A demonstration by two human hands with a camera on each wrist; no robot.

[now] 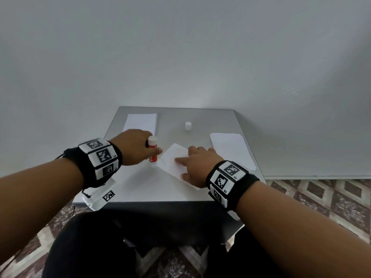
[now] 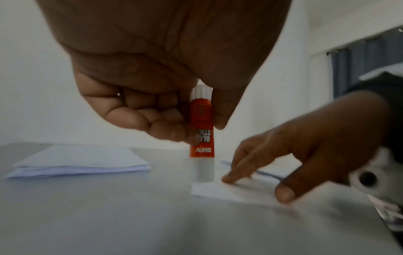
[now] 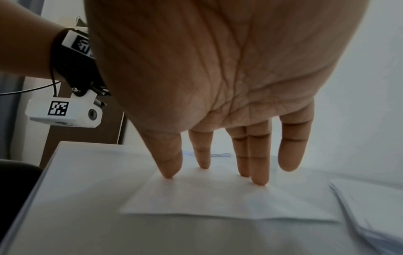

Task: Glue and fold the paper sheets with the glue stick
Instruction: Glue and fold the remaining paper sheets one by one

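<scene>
My left hand (image 1: 138, 148) (image 2: 174, 120) grips a red and white glue stick (image 1: 153, 149) (image 2: 201, 136), held upside down with its glue end touching the left corner of a small white paper sheet (image 1: 173, 161) (image 2: 237, 191) (image 3: 229, 201) in the middle of the table. My right hand (image 1: 197, 164) (image 2: 283, 155) (image 3: 218, 155) holds this sheet down with spread, straight fingertips. The glue stick's white cap (image 1: 188, 126) stands alone on the table behind the sheet.
A stack of white sheets (image 1: 141, 122) (image 2: 80, 162) lies at the table's back left. Another stack (image 1: 232, 150) (image 3: 370, 207) lies at the right. The grey table (image 1: 140, 187) stands against a white wall, with patterned floor around it.
</scene>
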